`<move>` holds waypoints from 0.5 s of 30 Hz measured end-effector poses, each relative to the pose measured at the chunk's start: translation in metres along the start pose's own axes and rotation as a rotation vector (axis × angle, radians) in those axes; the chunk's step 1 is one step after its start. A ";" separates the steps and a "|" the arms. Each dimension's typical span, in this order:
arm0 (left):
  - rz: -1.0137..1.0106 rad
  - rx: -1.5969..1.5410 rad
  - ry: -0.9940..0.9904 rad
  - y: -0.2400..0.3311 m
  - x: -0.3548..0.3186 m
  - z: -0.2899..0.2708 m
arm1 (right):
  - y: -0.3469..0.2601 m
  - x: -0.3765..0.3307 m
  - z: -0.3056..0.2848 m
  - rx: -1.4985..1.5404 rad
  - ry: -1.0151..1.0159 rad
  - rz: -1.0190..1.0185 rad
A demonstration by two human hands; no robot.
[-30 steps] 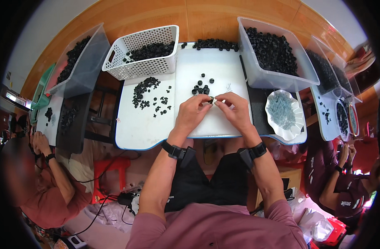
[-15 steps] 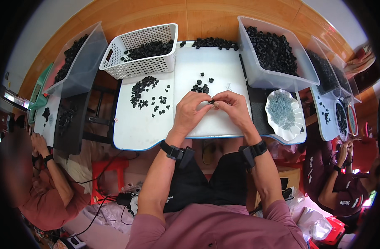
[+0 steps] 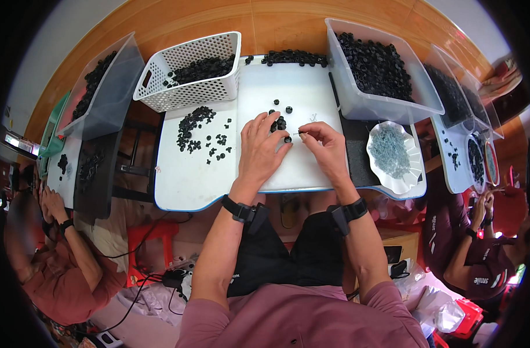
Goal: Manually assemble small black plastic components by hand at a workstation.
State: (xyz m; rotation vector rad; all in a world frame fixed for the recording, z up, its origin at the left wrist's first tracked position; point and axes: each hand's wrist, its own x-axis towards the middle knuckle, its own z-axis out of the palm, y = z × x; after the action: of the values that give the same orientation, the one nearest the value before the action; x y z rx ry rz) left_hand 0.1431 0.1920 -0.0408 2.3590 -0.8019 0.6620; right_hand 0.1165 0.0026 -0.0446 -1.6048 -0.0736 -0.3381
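My left hand lies over the white tabletop with fingers spread and thumb apart, holding nothing that I can see. Its fingertips reach beside a small cluster of black round caps, partly covering it. One loose black cap sits just off the index finger and thumb. My right hand is closed in a pinch on a small black piece, whose exact shape is too small to make out. Thin pale bits lie on the table beyond the right fingers. Small black cross-shaped pieces are heaped and scattered to the left.
A white perforated basket and a clear bin of black parts stand at the back. Right of my hand, a white scalloped dish holds thin bluish pieces. Black caps line the far edge. Other people work at both sides.
My hands, together at the near side of the caps before, have parted. The left has opened and moved left and slightly away; the right keeps a pinch with a small black piece.
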 end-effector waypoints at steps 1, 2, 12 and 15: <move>0.022 0.000 0.013 0.000 0.000 0.000 | -0.001 0.000 0.000 -0.043 0.011 -0.048; 0.021 0.001 0.012 -0.001 -0.001 0.001 | -0.002 0.000 0.001 -0.085 0.019 -0.097; 0.000 -0.227 0.073 -0.004 -0.003 0.006 | -0.006 -0.002 0.004 -0.233 -0.024 -0.210; -0.022 -0.266 0.069 -0.003 -0.004 0.006 | -0.007 -0.002 0.006 -0.285 -0.040 -0.248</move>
State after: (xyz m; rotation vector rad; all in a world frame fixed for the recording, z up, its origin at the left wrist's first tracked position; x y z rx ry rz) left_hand 0.1445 0.1919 -0.0483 2.0909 -0.7812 0.5855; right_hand 0.1136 0.0094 -0.0383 -1.8899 -0.2661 -0.5265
